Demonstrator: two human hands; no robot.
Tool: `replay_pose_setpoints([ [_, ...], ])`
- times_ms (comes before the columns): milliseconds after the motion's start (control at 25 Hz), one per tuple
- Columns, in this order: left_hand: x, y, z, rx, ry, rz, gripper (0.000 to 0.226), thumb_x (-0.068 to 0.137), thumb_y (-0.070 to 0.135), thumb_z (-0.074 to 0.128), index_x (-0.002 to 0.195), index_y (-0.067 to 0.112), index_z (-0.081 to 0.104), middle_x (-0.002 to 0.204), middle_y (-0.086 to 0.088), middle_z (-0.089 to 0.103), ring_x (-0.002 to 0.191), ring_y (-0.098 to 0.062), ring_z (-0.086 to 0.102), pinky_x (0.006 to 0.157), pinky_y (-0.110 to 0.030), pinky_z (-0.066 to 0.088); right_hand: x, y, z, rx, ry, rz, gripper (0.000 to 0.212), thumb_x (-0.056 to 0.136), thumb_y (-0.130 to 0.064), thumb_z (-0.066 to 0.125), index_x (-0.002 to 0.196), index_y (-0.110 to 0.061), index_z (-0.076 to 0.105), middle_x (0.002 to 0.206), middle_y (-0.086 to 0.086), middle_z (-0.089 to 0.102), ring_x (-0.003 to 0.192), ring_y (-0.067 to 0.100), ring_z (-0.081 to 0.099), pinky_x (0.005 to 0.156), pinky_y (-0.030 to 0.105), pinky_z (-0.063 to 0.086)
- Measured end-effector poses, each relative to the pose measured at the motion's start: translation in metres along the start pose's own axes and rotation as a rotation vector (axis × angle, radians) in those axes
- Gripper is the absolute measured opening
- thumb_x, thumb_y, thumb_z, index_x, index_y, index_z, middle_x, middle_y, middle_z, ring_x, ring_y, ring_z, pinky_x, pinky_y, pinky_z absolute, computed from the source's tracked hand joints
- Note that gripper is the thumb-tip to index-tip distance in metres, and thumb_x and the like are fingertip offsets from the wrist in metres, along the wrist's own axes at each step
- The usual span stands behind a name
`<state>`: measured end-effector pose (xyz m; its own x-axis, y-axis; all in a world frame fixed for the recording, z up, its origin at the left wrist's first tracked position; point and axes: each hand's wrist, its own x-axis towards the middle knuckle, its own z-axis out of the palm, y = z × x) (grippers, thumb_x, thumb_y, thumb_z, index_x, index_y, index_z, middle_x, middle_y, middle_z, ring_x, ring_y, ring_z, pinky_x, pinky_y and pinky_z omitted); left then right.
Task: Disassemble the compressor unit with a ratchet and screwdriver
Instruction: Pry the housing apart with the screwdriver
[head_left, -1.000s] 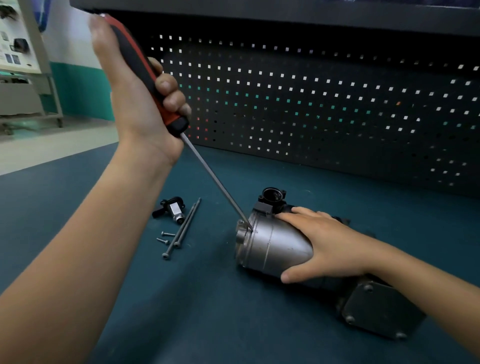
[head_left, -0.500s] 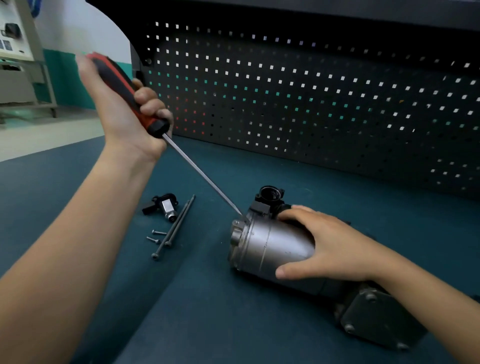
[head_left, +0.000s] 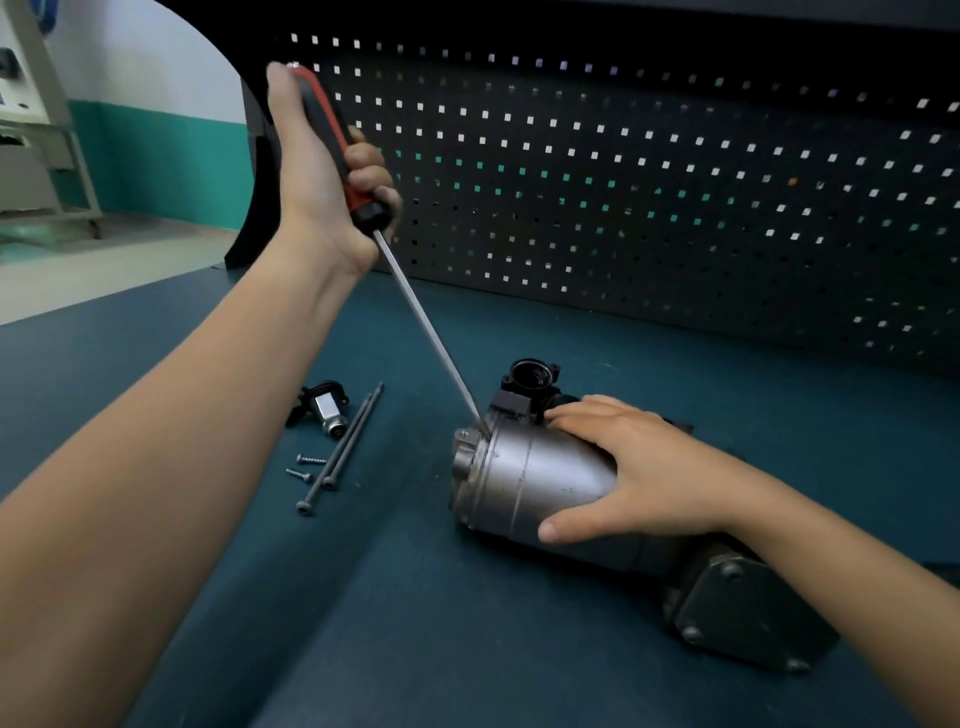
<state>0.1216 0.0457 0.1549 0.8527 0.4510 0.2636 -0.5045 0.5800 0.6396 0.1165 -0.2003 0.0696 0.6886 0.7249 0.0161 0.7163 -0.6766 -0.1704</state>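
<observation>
L hand (head_left: 332, 192) is clamped round the red/black handle of the screwdriver (head_left: 415, 312). The shaft slants down and the tip sits at the seam behind the end cap of the compressor unit (head_left: 540, 483), which lies on its side on the desk (head_left: 363, 623). R hand (head_left: 639, 467) is cupped over the silver barrel, thumb on the near side, fingers over the top, pinning it.

Risks, as I judge:
- The tip looks wedged at a joint, not in a screw head. If it skates off the rounded metal it could jab R hand's fingers, which are near the tip, or gouge the housing.
- The barrel is round, so it may roll if the hold slackens.

Around: two long bolts (head_left: 348, 447), two small screws (head_left: 306, 466) and a small removed fitting (head_left: 324, 410) lie left of the unit, near but apart. L forearm passes above them, so a slip could scatter them. The black connector port (head_left: 532, 376) sticks up just behind the tip and crowds the approach. The pegboard (head_left: 623, 208) stands at the back.
</observation>
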Motion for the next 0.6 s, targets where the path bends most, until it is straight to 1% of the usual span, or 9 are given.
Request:
replay_pose_setpoints([
  [80, -0.009, 0.003, 0.014, 0.084, 0.012, 0.029, 0.054, 0.092, 0.065, 0.029, 0.067, 0.018, 0.039, 0.045, 0.011, 0.032, 0.036, -0.002, 0.027, 0.037, -0.015, 0.025, 0.000, 0.002, 0.001, 0.007, -0.002, -0.001, 0.098, 0.063, -0.066, 0.066, 0.143, -0.023, 0.032, 0.148, -0.016, 0.028, 0.132, -0.001, 0.015, 0.109, 0.024, 0.017],
  [120, -0.015, 0.005, 0.024, 0.127, -0.029, 0.061, 0.052, 0.094, 0.062, 0.027, 0.068, 0.019, 0.039, 0.045, 0.012, 0.032, 0.036, -0.001, 0.026, 0.038, -0.015, 0.024, 0.001, 0.002, 0.001, 0.007, -0.002, 0.001, 0.099, 0.063, -0.067, 0.066, 0.144, -0.023, 0.031, 0.149, -0.016, 0.027, 0.132, -0.002, 0.015, 0.109, 0.023, 0.016],
  [200, -0.030, 0.001, 0.052, 0.256, -0.171, 0.124, 0.046, 0.098, 0.052, 0.025, 0.068, 0.020, 0.039, 0.044, 0.012, 0.032, 0.035, -0.003, 0.025, 0.039, -0.017, 0.022, 0.000, 0.004, 0.002, -0.001, 0.000, 0.010, 0.101, 0.062, -0.069, 0.064, 0.145, -0.023, 0.029, 0.150, -0.016, 0.025, 0.134, -0.002, 0.014, 0.110, 0.023, 0.015],
  [280, -0.050, -0.008, 0.087, 0.461, -0.321, 0.168, 0.040, 0.100, 0.041, 0.030, 0.069, 0.018, 0.040, 0.041, 0.011, 0.034, 0.032, -0.005, 0.026, 0.040, -0.015, 0.022, -0.001, 0.005, 0.003, 0.006, -0.004, 0.032, 0.103, 0.061, -0.072, 0.063, 0.146, -0.026, 0.026, 0.151, -0.019, 0.019, 0.137, 0.000, 0.014, 0.111, 0.024, 0.015],
  [320, -0.061, -0.014, 0.103, 0.553, -0.394, 0.174, 0.039, 0.100, 0.039, 0.034, 0.069, 0.017, 0.040, 0.040, 0.009, 0.036, 0.031, -0.007, 0.027, 0.040, -0.015, 0.023, -0.002, 0.005, 0.003, 0.022, -0.009, 0.044, 0.104, 0.060, -0.074, 0.062, 0.146, -0.028, 0.026, 0.151, -0.021, 0.016, 0.138, 0.002, 0.015, 0.111, 0.023, 0.015],
  [400, -0.076, -0.029, 0.124, 0.692, -0.511, 0.185, 0.040, 0.098, 0.041, 0.040, 0.069, 0.014, 0.040, 0.040, 0.006, 0.038, 0.030, -0.010, 0.029, 0.039, -0.014, 0.025, -0.005, 0.008, -0.001, 0.064, -0.002, 0.063, 0.106, 0.055, -0.079, 0.057, 0.144, -0.032, 0.027, 0.151, -0.021, 0.015, 0.137, 0.001, 0.016, 0.109, 0.019, 0.015],
  [480, -0.085, -0.050, 0.135, 0.784, -0.634, 0.195, 0.041, 0.096, 0.042, 0.047, 0.065, 0.016, 0.039, 0.040, 0.004, 0.039, 0.031, -0.013, 0.033, 0.037, -0.015, 0.028, -0.013, 0.019, -0.009, 0.091, 0.020, 0.102, 0.109, 0.047, -0.084, 0.046, 0.143, -0.033, 0.031, 0.151, -0.019, 0.021, 0.136, -0.001, 0.019, 0.109, 0.018, 0.015],
  [600, -0.099, -0.078, 0.139, 0.926, -0.807, 0.220, 0.043, 0.093, 0.043, 0.054, 0.061, 0.018, 0.037, 0.038, 0.008, 0.039, 0.032, -0.013, 0.038, 0.038, -0.015, 0.032, -0.036, 0.050, -0.017, 0.059, 0.020, 0.202, 0.110, 0.044, -0.087, 0.036, 0.142, -0.038, 0.030, 0.149, -0.022, 0.023, 0.136, -0.002, 0.021, 0.114, 0.026, 0.015],
])
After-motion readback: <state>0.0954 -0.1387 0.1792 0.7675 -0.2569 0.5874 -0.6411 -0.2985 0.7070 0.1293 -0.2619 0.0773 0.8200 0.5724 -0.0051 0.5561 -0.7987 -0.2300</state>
